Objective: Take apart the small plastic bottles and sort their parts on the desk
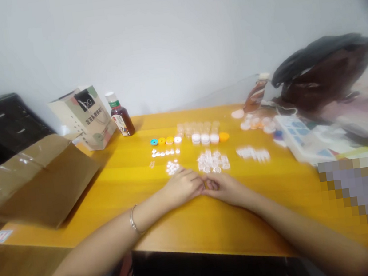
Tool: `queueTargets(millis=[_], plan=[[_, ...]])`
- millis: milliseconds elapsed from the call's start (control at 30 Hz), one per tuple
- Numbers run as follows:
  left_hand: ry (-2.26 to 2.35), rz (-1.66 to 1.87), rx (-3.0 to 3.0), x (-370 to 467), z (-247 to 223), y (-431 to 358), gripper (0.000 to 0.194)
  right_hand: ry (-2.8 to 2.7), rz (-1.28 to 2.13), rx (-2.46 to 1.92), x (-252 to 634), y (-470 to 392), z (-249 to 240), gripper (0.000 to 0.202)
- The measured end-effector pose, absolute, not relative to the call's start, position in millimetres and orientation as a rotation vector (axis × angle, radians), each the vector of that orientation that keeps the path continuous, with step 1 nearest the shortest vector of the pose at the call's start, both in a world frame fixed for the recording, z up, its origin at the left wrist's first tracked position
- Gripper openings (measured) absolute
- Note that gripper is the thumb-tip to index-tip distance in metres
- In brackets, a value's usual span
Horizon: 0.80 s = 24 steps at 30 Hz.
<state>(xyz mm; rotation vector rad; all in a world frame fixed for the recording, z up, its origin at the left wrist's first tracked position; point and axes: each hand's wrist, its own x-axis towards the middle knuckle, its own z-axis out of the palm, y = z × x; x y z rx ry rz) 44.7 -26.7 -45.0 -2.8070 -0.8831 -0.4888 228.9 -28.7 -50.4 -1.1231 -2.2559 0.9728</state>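
Observation:
My left hand and my right hand meet over the yellow table, fingers curled and fingertips close together. Whatever is between them, if anything, is too small to make out. Just beyond my left hand lies a cluster of small white pieces. Clear plastic pieces are spread past my right hand. Farther back stand a row of colored caps, a row of small white pieces, white round lids, an orange lid and clear cups.
At the left are an open cardboard box, a paper bag and a dark bottle. On the right lie white tubes, another bottle, a white and blue box and a dark bag.

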Motion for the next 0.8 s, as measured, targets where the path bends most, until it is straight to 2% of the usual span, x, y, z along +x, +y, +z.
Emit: queueTargets(millis=[200,433,600,800], plan=[[-0.967,-0.601,-2.858,47.1,-47.5,-29.3,0.021,-2.265,0.983,-1.136,229.8,-26.8,-53.4,0.012],[-1.098,-0.695,-2.751,14.4,-34.2,-3.4,0.025,-2.242,1.04,-1.129,229.7,-27.9,-53.4,0.02],[-1.298,-0.466,-2.622,-14.7,-30.2,21.0,0.025,-2.23,1.027,-1.145,229.4,-27.9,-53.2,0.023],[-1.327,-0.304,-2.612,-16.8,-30.0,26.3,0.023,-2.234,1.025,-1.146,229.3,-28.5,-50.5,0.023]])
